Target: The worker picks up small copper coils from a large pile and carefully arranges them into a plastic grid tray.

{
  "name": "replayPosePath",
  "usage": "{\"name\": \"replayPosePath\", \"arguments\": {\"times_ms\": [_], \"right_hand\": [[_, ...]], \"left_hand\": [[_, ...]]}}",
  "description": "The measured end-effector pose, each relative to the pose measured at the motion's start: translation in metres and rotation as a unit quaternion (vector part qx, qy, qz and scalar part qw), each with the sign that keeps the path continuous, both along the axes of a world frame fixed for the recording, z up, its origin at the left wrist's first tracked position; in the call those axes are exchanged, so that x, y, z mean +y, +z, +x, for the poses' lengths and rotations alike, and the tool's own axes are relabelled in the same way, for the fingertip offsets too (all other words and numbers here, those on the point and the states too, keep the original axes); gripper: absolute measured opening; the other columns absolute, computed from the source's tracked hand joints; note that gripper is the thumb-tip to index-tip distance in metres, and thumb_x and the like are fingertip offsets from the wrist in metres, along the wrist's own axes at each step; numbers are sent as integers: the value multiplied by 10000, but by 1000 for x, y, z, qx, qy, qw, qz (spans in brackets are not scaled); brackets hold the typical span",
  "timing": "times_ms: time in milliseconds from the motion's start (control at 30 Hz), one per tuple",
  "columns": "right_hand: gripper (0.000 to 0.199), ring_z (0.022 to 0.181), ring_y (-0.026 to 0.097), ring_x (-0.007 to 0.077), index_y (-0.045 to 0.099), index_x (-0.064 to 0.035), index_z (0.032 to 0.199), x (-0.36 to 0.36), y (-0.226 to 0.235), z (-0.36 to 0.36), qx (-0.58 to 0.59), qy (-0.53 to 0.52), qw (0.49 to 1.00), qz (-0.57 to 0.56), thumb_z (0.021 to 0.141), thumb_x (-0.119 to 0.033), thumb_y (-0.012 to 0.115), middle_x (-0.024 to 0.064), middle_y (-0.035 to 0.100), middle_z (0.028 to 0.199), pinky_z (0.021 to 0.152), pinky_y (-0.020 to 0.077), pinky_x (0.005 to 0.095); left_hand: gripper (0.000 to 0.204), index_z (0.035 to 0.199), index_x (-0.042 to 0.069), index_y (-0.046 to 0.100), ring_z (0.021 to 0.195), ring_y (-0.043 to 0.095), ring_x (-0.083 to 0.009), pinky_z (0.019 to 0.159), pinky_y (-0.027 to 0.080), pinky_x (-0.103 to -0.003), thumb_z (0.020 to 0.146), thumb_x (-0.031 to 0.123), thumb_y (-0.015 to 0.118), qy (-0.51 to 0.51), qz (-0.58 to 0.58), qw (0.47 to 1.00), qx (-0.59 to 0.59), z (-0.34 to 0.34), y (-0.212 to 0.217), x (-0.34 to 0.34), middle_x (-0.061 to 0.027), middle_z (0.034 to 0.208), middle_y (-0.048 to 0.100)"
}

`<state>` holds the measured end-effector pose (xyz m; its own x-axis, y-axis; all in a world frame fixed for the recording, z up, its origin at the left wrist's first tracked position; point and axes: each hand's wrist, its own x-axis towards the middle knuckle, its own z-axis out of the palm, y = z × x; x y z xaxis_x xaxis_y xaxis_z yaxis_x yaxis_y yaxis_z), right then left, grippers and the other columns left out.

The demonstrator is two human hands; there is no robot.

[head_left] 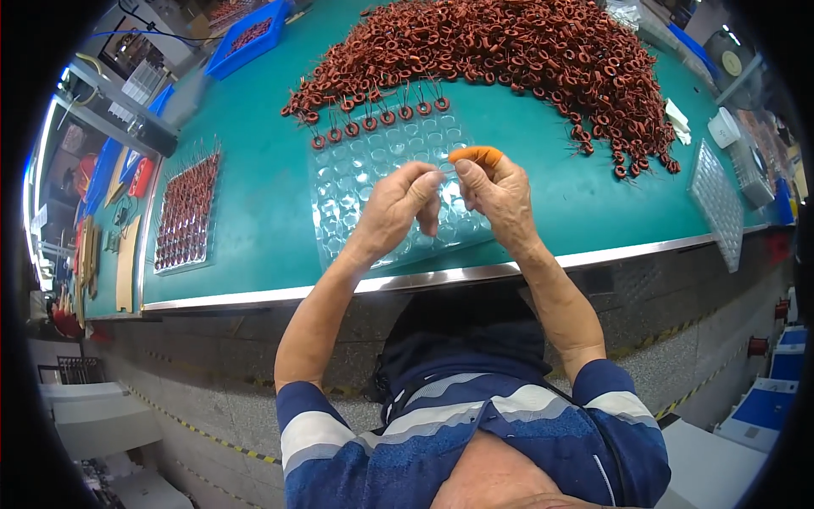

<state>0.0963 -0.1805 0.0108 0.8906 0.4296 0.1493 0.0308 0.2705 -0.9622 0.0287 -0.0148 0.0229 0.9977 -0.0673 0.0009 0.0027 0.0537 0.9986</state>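
Note:
My left hand and my right hand meet above a clear plastic tray with round pockets. Thumb and fingertips are pinched together on both hands, almost touching each other. Something thin and pale shows between the fingertips, too small to name. An orange finger cover is on a finger of my right hand. Along the tray's far edge stands a row of red-brown ring coils with thin wire leads pointing up. The pockets nearer to me hold no coils where they show; my hands hide some of them.
A large heap of ring coils covers the far side of the green table. A coil-filled tray lies at the left, a blue bin at the far left. Another clear tray overhangs the right edge.

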Motion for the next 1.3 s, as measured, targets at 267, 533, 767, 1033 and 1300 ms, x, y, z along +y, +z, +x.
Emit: {"name": "replayPosePath", "arguments": {"times_ms": [267,533,767,1033,1300], "right_hand": [[215,516,439,52,636,-31,913,-5,-14,7,149,72,985,56,883,-236,694,-26,529,641,466,347,171],[244,548,506,67,640,15,1012,-4,-8,-19,-126,-38,991,0,925,-213,647,9,605,714,485,394,205],[233,553,528,75,640,8,1039,-6,-12,-20,25,-11,992,120,938,-201,625,29,607,720,496,413,198],[266,618,562,81,618,12,1082,0,-12,-14,-18,-87,996,15,950,-219,611,38,612,772,544,428,192],[274,514,542,69,645,-18,856,-1,-21,-21,49,7,998,-30,943,-276,617,9,595,659,455,383,179]], "left_hand": [[299,1124,-28,540,606,562,-112,581,485,-259,993,239,511,-5,147,984,-96,-4,-3,-6,-35,700,570],[226,1117,-12,514,543,504,-106,515,439,-253,993,176,496,28,-104,991,-76,-17,-12,-24,-33,669,504],[190,1068,-15,554,495,482,-87,469,402,-245,958,136,522,79,-67,992,-70,-27,-9,-35,-22,624,517],[165,996,-25,545,520,564,-124,491,458,-250,976,133,499,114,-152,981,-27,-16,-22,-27,-60,660,567],[227,1121,-13,527,730,681,-326,642,537,-374,952,139,536,144,217,953,-154,-8,-25,-23,-194,825,673]]}}
